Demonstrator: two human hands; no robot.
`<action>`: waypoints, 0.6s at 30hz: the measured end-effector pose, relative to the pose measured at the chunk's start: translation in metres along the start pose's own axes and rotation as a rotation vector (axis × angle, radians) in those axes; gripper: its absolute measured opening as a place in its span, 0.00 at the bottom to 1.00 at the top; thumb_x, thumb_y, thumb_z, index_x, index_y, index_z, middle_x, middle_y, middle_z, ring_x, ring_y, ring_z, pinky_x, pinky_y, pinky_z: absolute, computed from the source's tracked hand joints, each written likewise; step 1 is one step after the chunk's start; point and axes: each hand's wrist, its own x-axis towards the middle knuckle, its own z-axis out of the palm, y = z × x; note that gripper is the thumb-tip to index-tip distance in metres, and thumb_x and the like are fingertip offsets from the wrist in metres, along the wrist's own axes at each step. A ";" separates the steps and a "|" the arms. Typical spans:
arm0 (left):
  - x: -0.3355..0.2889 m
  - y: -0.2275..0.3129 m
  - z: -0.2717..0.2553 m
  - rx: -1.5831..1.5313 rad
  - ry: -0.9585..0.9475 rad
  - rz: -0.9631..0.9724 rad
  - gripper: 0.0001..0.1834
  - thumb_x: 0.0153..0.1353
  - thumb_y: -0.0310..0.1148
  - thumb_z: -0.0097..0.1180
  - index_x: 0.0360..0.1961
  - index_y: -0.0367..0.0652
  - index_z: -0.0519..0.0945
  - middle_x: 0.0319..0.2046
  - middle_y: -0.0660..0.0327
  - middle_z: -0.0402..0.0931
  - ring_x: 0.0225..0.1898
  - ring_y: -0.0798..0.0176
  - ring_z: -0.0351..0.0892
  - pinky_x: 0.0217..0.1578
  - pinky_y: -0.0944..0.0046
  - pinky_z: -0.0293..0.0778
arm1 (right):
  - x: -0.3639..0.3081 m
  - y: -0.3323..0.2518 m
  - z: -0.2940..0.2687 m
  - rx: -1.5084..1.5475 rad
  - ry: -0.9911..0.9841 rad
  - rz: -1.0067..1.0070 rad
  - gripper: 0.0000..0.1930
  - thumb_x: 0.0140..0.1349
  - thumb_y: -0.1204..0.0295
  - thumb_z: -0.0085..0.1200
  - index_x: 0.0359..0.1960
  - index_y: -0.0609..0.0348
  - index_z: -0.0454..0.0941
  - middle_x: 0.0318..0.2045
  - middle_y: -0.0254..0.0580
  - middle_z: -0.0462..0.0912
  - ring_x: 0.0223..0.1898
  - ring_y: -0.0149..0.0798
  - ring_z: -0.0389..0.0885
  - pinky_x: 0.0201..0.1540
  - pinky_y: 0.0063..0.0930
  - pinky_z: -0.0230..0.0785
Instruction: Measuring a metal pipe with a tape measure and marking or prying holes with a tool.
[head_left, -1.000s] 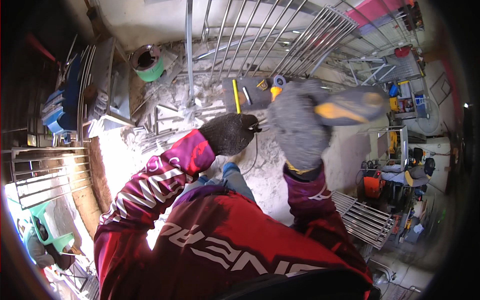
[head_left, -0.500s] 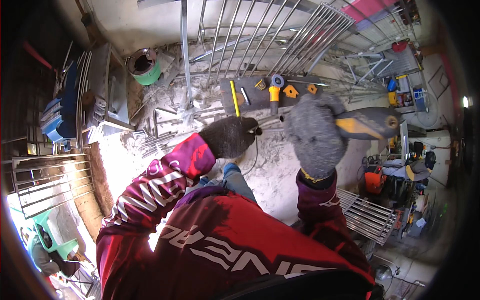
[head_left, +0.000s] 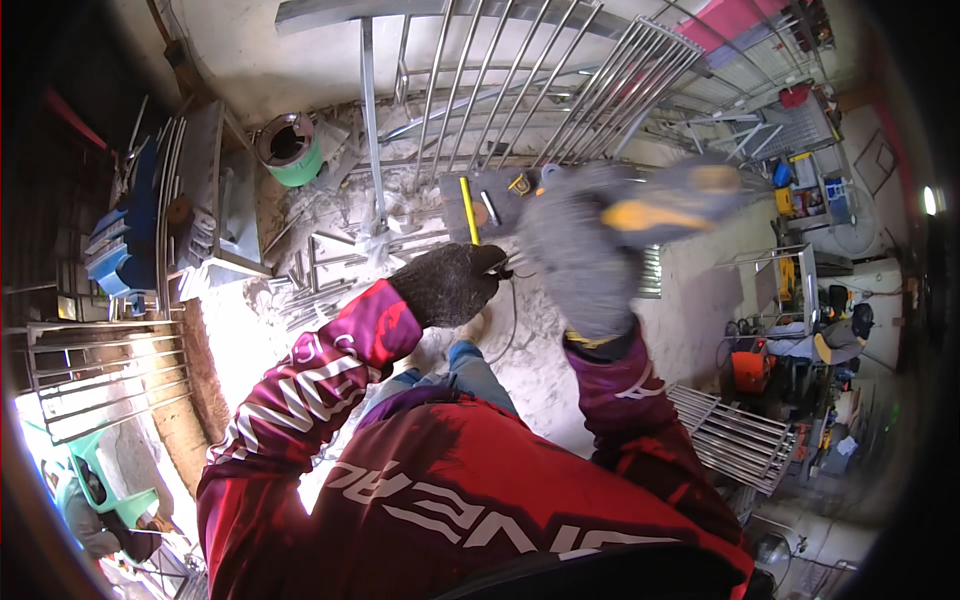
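My right hand, in a thick grey glove, is closed round a grey and yellow power tool; both are smeared by motion. To its left, my left hand, in a dark knit glove, has its fingers curled together. A small dark end sticks out by its fingertips, but what it belongs to is hidden. A thin cable hangs below that hand. Just beyond it, a yellow stick, a short silver tube and a yellow tape measure lie on a dark board.
Steel bar grilles lean at the far wall. Cut metal tubes litter the floor at left, near a green bucket. A metal rack stands at right, with an orange machine beyond it.
My right hand has swung left with the power tool and covers the right part of the board and the items there. My left hand has shifted slightly left and nearer.
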 end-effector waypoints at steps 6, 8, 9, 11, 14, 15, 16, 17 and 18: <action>-0.002 0.000 -0.002 0.103 0.072 0.010 0.13 0.57 0.30 0.51 0.43 0.37 0.77 0.35 0.44 0.78 0.39 0.41 0.79 0.40 0.50 0.74 | -0.024 -0.016 0.016 -0.298 -0.153 -0.059 0.02 0.62 0.70 0.51 0.32 0.51 0.72 0.28 0.35 0.70 0.32 0.33 0.70 0.41 0.29 0.65; 0.003 -0.003 -0.002 0.099 0.069 0.015 0.14 0.57 0.30 0.52 0.45 0.38 0.77 0.36 0.45 0.79 0.40 0.42 0.79 0.42 0.51 0.75 | -0.025 -0.012 0.006 -0.457 -0.044 -0.065 0.01 0.61 0.72 0.50 0.32 0.50 0.72 0.28 0.35 0.70 0.32 0.33 0.70 0.40 0.29 0.66; 0.002 -0.004 0.002 0.040 0.049 -0.008 0.14 0.57 0.30 0.51 0.45 0.39 0.77 0.37 0.45 0.79 0.40 0.43 0.80 0.42 0.51 0.75 | -0.026 -0.007 -0.007 -0.698 0.069 -0.054 0.02 0.60 0.74 0.50 0.32 0.50 0.73 0.29 0.35 0.70 0.32 0.33 0.71 0.40 0.28 0.67; -0.001 -0.005 0.008 0.067 0.075 0.063 0.14 0.58 0.31 0.50 0.44 0.39 0.78 0.38 0.45 0.79 0.40 0.43 0.80 0.43 0.50 0.75 | -0.026 -0.004 -0.009 -0.820 0.237 -0.008 0.02 0.62 0.71 0.50 0.34 0.46 0.72 0.31 0.29 0.65 0.34 0.28 0.66 0.39 0.25 0.64; 0.001 0.008 -0.005 0.012 -0.002 -0.049 0.19 0.61 0.31 0.50 0.54 0.39 0.75 0.29 0.55 0.80 0.28 0.66 0.78 0.32 0.63 0.75 | -0.020 -0.041 -0.005 -0.368 -0.200 -0.025 0.05 0.68 0.63 0.46 0.34 0.41 0.71 0.26 0.24 0.61 0.31 0.29 0.62 0.37 0.29 0.59; 0.001 0.006 -0.009 0.023 0.012 -0.053 0.20 0.61 0.31 0.50 0.55 0.39 0.74 0.24 0.59 0.77 0.22 0.69 0.74 0.25 0.64 0.72 | -0.014 -0.029 -0.013 0.346 0.230 -0.062 0.07 0.69 0.63 0.43 0.30 0.40 0.70 0.26 0.27 0.63 0.29 0.30 0.63 0.34 0.31 0.60; 0.002 0.009 -0.009 0.026 0.003 -0.048 0.20 0.61 0.31 0.50 0.55 0.39 0.74 0.24 0.59 0.77 0.22 0.69 0.74 0.25 0.64 0.72 | -0.015 -0.029 -0.008 0.080 0.251 -0.061 0.09 0.71 0.62 0.40 0.31 0.42 0.70 0.24 0.27 0.63 0.24 0.31 0.64 0.26 0.30 0.60; 0.002 0.014 -0.008 -0.027 -0.014 -0.101 0.21 0.61 0.31 0.50 0.56 0.39 0.74 0.24 0.60 0.76 0.21 0.70 0.73 0.25 0.64 0.71 | -0.002 -0.035 -0.007 -0.227 -0.003 -0.045 0.09 0.71 0.61 0.40 0.32 0.43 0.69 0.24 0.28 0.63 0.23 0.32 0.63 0.25 0.30 0.59; -0.002 0.017 -0.006 -0.080 -0.034 -0.156 0.21 0.62 0.32 0.51 0.57 0.40 0.73 0.23 0.61 0.75 0.21 0.70 0.72 0.25 0.65 0.71 | 0.007 -0.039 -0.006 -0.531 -0.257 -0.027 0.10 0.72 0.60 0.40 0.33 0.44 0.68 0.24 0.29 0.63 0.21 0.33 0.63 0.23 0.30 0.58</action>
